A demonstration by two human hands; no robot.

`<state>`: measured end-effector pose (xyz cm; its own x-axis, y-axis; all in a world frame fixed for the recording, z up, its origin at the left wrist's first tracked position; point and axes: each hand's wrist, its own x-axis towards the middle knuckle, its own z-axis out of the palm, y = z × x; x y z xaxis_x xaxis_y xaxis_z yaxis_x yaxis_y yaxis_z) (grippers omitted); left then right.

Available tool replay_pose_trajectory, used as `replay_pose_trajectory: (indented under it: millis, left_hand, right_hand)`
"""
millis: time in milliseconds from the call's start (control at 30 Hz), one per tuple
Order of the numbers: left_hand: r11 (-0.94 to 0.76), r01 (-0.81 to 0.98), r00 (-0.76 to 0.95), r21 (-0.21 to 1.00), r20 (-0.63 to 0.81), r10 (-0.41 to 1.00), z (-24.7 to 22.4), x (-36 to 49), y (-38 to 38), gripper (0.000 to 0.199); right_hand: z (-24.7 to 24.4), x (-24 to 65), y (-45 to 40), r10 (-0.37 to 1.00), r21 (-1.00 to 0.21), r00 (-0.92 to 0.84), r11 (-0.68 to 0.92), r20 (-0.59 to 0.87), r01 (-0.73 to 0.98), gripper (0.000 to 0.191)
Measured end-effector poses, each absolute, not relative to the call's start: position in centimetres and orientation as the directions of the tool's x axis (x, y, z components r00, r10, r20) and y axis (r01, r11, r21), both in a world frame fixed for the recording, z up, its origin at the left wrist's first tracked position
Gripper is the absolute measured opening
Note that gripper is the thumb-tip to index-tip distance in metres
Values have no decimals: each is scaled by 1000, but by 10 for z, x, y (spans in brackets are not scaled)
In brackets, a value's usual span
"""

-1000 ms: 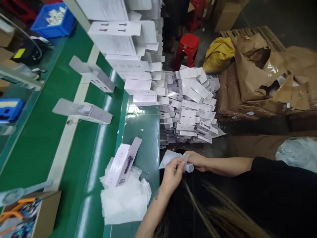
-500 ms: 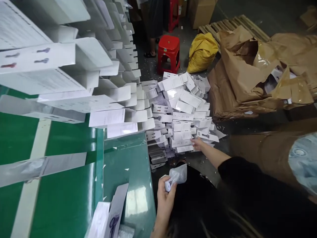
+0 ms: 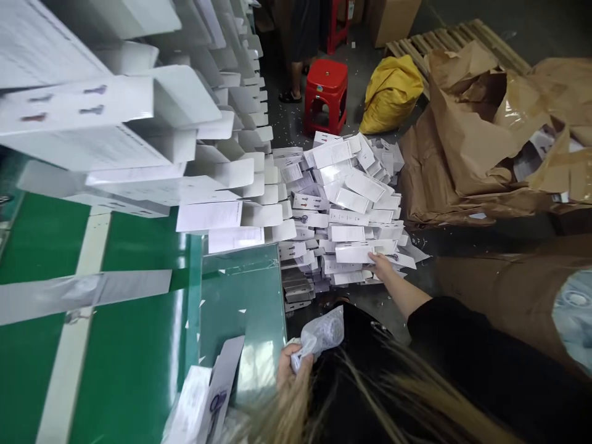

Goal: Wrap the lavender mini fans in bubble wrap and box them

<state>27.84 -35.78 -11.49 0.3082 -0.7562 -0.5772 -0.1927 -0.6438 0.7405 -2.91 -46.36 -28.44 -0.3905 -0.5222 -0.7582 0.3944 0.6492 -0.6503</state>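
Observation:
My left hand [image 3: 292, 365] is closed round a white item in a clear plastic bag [image 3: 324, 332], low beside the table corner. The bag's full end points away to the right; what exactly is inside cannot be made out. Farther out, my right hand [image 3: 385, 269] pinches the right end of a flat white box [image 3: 354, 254] at the near side of a heap of similar white boxes [image 3: 346, 216] on the floor. Loose hair covers part of my left wrist.
Rows of open-flapped white boxes [image 3: 203, 123] stand on the green table [image 3: 134, 357] at left. A printed box [image 3: 215, 394] lies near the table's front. Beyond are a red stool [image 3: 326, 86], a yellow sack [image 3: 393, 92], brown paper-wrapped bundles [image 3: 462, 166] and a person's leg [image 3: 296, 80].
My right hand now has a box between its fingers, slightly raised from the heap. My left hand has shifted left with the bagged item, and hair has swung into view.

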Motion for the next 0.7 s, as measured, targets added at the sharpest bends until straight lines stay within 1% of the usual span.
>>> replay_pose_trajectory:
  millis: [100, 133, 167, 200, 233, 267, 300, 333, 400, 467, 533, 600, 667, 700]
  left_hand:
    - [-632, -122, 313, 766, -574, -757, -90, 287, -350, 32]
    - [-614, -88, 311, 784, -564, -765, -81, 293, -346, 30]
    - [-583, -39, 308, 812, -545, -780, -73, 300, -343, 28]
    - [-537, 27, 311, 843, -517, -797, -65, 308, -339, 27]
    - [-478, 107, 325, 872, -485, -812, -57, 318, -336, 26]
    - [-410, 193, 355, 892, -453, -818, -48, 328, -334, 27]
    - [-333, 274, 402, 902, -422, -813, -38, 338, -333, 28]
    - [-248, 342, 458, 906, -391, -799, -28, 348, -333, 30]
    - [-68, 410, 559, 910, -309, -769, -7, 364, -338, 31]
    - [97, 387, 631, 917, -187, -753, 11, 372, -349, 32]
    - [187, 283, 673, 941, -56, -737, 22, 374, -363, 34]
    - [153, 96, 702, 984, 42, -711, 24, 373, -378, 35]
    - [22, -136, 729, 990, 115, -674, 21, 372, -391, 33]
    - [-48, -264, 732, 963, 167, -660, 20, 372, -396, 31]
  right_hand:
    - [-243, -46, -443, -593, -735, -441, 601, -674, 314, 44]
    - [-225, -51, -439, -643, -783, -463, 579, -610, 226, 44]
    - [-206, -53, -437, -719, -840, -474, 535, -508, 89, 43]
    - [-185, -53, -438, -811, -886, -450, 455, -374, -85, 43]
    - [-163, -48, -442, -902, -905, -372, 331, -220, -267, 44]
    - [-140, -38, -448, -967, -892, -243, 173, -74, -417, 47]
    - [-117, -24, -457, -996, -863, -86, 11, 38, -505, 50]
    - [-96, -4, -467, -991, -838, 73, -132, 110, -529, 54]
    - [-60, 48, -487, -912, -791, 356, -368, 204, -490, 60]
    - [-42, 108, -506, -771, -761, 579, -537, 267, -364, 66]
    - [-42, 162, -520, -620, -751, 717, -627, 320, -206, 70]
    - [-55, 202, -529, -544, -752, 767, -647, 339, -126, 74]
    - [-72, 224, -535, -549, -760, 770, -636, 326, -132, 76]
    - [-80, 229, -536, -560, -764, 765, -630, 320, -142, 76]
